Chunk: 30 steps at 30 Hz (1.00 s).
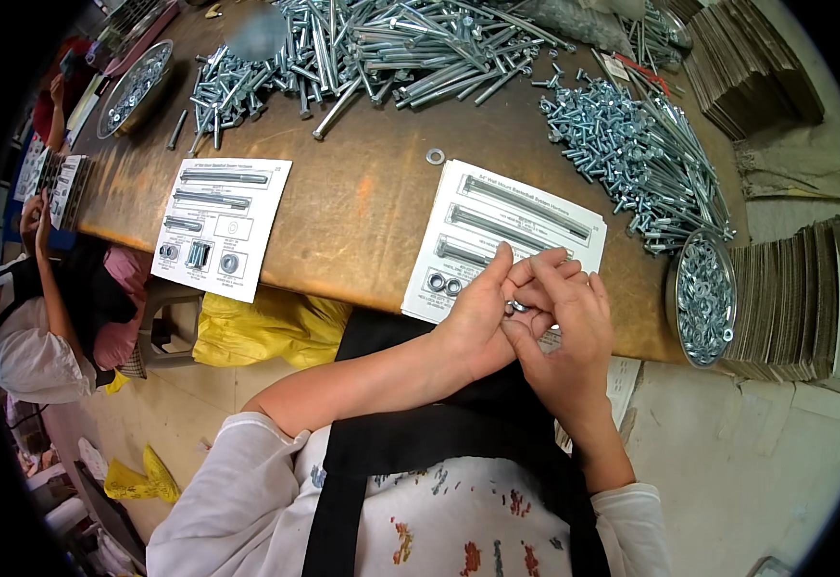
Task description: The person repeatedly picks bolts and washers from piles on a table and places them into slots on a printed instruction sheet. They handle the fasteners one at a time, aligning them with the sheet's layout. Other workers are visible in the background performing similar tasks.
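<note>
In the head view, with the clock centred on your hands, your left hand (478, 325) is half curled, palm up, holding small shiny metal pieces (514, 307), their exact shape partly hidden. Your right hand (571, 322) is narrow, fingers bent over them; you cannot tell whether it grips 1 itself. Beneath, toward 11 o'clock, flat white printed sheets (512, 183) lie on the worn, brown-stained bench (362, 216). Just beyond their corner sits 1 flat, round washer (435, 156). Farther toward 11, you have long, smooth silvery bolts (391, 48) in a tangled heap. At 1 o'clock, shorter bolts (593, 125) pile up, bluish and glinting. At 3, a round metal bowl (672, 306) brims with small metal hardware (703, 298), beside ridged brown cardboard (776, 303). At 9, crinkled yellow plastic (266, 329) hangs below the bench edge.
</note>
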### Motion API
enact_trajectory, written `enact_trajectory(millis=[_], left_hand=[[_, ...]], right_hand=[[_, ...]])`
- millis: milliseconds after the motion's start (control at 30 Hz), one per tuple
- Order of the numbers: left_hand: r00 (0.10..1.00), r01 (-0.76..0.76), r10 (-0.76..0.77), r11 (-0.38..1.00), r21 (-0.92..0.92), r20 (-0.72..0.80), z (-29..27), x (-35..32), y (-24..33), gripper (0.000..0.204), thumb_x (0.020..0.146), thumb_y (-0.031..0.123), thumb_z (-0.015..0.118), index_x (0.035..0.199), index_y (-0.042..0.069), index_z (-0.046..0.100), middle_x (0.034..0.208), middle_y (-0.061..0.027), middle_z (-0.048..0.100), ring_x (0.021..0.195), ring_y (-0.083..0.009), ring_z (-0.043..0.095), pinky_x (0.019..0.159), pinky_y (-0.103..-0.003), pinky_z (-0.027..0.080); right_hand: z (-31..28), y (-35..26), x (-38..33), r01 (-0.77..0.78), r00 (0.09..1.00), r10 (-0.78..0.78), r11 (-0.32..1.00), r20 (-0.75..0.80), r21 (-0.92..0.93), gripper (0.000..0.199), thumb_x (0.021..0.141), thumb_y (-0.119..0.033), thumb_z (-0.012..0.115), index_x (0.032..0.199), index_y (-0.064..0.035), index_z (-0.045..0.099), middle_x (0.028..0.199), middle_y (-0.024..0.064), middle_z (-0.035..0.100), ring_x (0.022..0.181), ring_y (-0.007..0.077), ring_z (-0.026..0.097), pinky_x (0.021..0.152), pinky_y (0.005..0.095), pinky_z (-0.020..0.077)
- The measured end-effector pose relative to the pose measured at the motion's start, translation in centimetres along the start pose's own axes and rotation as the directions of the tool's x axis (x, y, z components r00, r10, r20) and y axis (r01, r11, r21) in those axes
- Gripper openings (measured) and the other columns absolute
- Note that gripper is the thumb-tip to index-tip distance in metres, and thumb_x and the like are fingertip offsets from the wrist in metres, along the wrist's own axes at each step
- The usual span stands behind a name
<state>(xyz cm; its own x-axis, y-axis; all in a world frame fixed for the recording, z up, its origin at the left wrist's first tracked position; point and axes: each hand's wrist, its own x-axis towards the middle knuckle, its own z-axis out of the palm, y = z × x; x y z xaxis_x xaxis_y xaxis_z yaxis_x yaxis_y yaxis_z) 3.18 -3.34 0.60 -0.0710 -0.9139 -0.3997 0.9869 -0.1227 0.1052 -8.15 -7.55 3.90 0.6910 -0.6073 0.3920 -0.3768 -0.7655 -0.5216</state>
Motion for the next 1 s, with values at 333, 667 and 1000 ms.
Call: enact_trajectory(millis=[333,667,1000], left_hand=[[0.997,-0.075,0.074,0.997,0.024,0.028,-1.3,-0.2,0.2,0.052,0.108,0.041,0.028,0.140,0.004,0.044,0.135,-0.0100,0.053,0.121,-0.0228,0.052,0.106,-0.039,0.041],[0.991,-0.074,0.025,0.920,0.384,0.129,-2.6,-3.8,13.5,0.060,0.104,0.047,0.041,0.145,0.003,0.040,0.143,-0.0144,0.048,0.135,-0.0234,0.046,0.108,-0.036,0.041],[-0.185,0.409,0.905,-0.283,0.868,0.382,-12.0,-17.3,62.0,0.022,0.084,0.022,0.066,0.099,0.013,0.078,0.099,-0.0118,0.074,0.089,-0.0273,0.072,0.081,-0.037,0.054]], right_hand=[[1.0,-0.6,0.7,0.045,0.999,-0.044,0.991,0.014,-0.126,0.052,0.075,-0.004,0.070,0.126,-0.0089,0.060,0.119,0.0114,0.066,0.113,0.0307,0.061,0.111,0.0560,0.0288],[3.7,-1.0,6.0,-0.390,0.900,0.391,0.521,0.193,0.759,0.038,0.079,0.012,0.063,0.116,0.0048,0.057,0.093,0.0074,0.066,0.087,0.0121,0.062,0.081,0.0246,0.0496],[3.8,-1.3,8.4,-0.463,0.859,0.491,0.627,0.143,0.627,0.032,0.086,0.008,0.066,0.118,0.0058,0.060,0.096,0.0070,0.064,0.088,0.0120,0.061,0.088,0.0272,0.0497]])
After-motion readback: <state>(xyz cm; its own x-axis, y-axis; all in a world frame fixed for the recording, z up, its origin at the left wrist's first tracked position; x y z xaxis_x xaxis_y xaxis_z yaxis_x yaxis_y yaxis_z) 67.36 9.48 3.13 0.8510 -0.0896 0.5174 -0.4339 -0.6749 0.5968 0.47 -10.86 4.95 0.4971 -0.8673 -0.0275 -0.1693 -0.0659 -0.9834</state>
